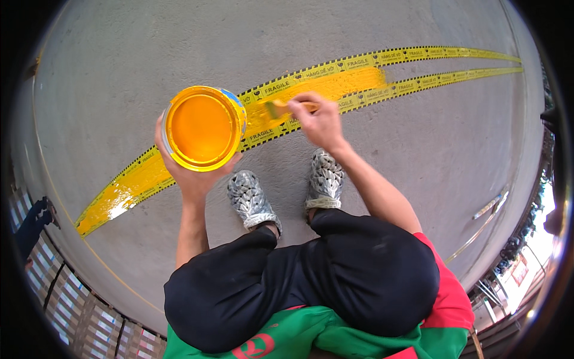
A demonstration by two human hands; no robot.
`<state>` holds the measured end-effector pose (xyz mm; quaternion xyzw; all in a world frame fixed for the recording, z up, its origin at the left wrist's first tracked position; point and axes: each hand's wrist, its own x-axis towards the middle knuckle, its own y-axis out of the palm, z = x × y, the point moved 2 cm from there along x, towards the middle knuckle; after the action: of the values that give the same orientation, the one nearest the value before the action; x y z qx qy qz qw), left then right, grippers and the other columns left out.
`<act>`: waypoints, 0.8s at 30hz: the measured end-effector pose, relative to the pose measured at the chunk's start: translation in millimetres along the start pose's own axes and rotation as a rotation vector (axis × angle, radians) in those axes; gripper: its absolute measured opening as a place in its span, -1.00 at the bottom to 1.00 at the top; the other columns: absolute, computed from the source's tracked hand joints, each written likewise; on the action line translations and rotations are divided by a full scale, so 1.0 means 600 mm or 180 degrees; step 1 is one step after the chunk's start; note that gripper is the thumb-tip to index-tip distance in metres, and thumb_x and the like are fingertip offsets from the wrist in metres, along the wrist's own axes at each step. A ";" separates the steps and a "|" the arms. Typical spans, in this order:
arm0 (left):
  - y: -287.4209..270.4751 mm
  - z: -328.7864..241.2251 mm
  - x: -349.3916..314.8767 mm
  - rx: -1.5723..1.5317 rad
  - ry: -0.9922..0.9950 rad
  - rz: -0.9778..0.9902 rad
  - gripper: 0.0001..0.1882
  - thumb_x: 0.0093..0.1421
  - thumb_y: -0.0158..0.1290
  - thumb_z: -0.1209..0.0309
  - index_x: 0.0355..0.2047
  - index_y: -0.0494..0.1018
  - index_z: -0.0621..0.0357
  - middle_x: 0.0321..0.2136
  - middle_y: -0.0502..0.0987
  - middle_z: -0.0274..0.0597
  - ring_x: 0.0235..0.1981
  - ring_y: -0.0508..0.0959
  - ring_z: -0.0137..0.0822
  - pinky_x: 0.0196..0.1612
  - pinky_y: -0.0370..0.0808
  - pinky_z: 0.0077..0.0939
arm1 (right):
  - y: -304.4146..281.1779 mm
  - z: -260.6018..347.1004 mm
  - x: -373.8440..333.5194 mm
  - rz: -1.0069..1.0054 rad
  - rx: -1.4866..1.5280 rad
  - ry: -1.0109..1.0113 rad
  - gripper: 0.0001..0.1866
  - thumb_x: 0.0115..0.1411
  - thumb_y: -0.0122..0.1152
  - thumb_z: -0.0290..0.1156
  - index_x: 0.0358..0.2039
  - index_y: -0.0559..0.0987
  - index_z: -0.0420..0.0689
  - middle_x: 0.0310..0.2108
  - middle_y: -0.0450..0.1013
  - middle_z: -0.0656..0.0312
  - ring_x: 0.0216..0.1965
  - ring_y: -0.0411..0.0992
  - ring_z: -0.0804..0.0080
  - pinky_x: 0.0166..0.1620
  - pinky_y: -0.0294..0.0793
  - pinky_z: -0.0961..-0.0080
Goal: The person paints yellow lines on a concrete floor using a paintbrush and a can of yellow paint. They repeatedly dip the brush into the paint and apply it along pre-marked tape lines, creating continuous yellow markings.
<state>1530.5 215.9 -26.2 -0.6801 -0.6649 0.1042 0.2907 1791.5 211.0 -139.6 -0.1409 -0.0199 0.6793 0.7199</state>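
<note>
My left hand (197, 179) is wrapped round a round can of yellow-orange paint (202, 128), held up over the floor with its open top facing me. My right hand (318, 121) grips a paintbrush (278, 108), its bristles down on the painted stripe (308, 90) just right of the can. Wet yellow paint covers the floor between two lines of yellow-and-black printed tape (418, 54). At the lower left, the painted stretch (133, 184) shines with reflected light. The can hides part of the stripe and tape.
My feet, in grey marbled clogs (326, 176), stand on the grey concrete floor (394, 155) just below the tape. Stacked pallets or boxes (78, 305) line the lower left, with a person's dark-clothed leg (33, 224) nearby. A long thin object (490, 206) lies far right.
</note>
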 end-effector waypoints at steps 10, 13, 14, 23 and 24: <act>0.007 0.006 -0.005 -0.0080 0.0008 0.0038 0.25 -0.26 0.51 0.24 0.37 -0.01 0.19 0.25 0.31 -0.06 0.28 0.37 -0.14 0.38 0.26 -0.15 | -0.270 -0.039 0.026 -0.1277 -0.3071 -0.0600 -0.85 0.31 0.16 -0.45 -0.22 0.63 -0.24 -0.33 0.60 0.05 -0.35 0.58 0.26 -0.26 0.63 0.36; 0.009 0.005 -0.007 -0.0097 0.0027 0.0043 0.24 -0.27 0.49 0.29 0.37 -0.01 0.19 0.25 0.31 -0.06 0.28 0.36 -0.14 0.38 0.25 -0.16 | -0.152 -0.036 0.012 -0.0469 -0.3243 -0.0650 -0.89 0.18 0.19 -0.56 -0.26 0.57 -0.24 -0.33 0.53 0.01 -0.30 0.53 0.16 -0.26 0.61 0.28; 0.009 0.005 -0.007 -0.0107 0.0028 0.0037 0.24 -0.28 0.48 0.30 0.37 -0.01 0.19 0.25 0.31 -0.06 0.28 0.36 -0.14 0.38 0.24 -0.16 | -0.107 -0.026 0.000 -0.0469 -0.2901 -0.1143 -0.85 0.15 0.20 -0.57 -0.24 0.57 -0.23 -0.35 0.51 0.02 -0.32 0.51 0.16 -0.28 0.60 0.28; 0.003 0.006 -0.011 0.0091 0.0018 0.0126 0.35 -0.30 0.57 0.24 0.40 -0.08 0.15 0.25 0.27 -0.04 0.28 0.35 -0.11 0.38 0.25 -0.10 | -0.029 -0.016 -0.017 -0.0083 -0.0189 0.0019 -0.78 0.29 0.28 -0.36 -0.19 0.68 -0.27 -0.37 0.65 0.09 -0.44 0.60 0.46 -0.40 0.60 0.56; 0.002 0.007 -0.011 0.0044 0.0018 0.0109 0.35 -0.30 0.57 0.24 0.40 -0.07 0.15 0.25 0.27 -0.05 0.28 0.35 -0.11 0.38 0.25 -0.10 | -0.071 -0.029 -0.016 -0.0290 -0.0409 0.0263 -0.78 0.29 0.28 -0.36 -0.18 0.68 -0.26 -0.38 0.65 0.09 -0.44 0.60 0.46 -0.40 0.60 0.57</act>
<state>1528.9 210.5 -31.7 -0.6896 -0.6516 0.1117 0.2955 1836.1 196.9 -145.1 -0.2136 -0.0401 0.6367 0.7398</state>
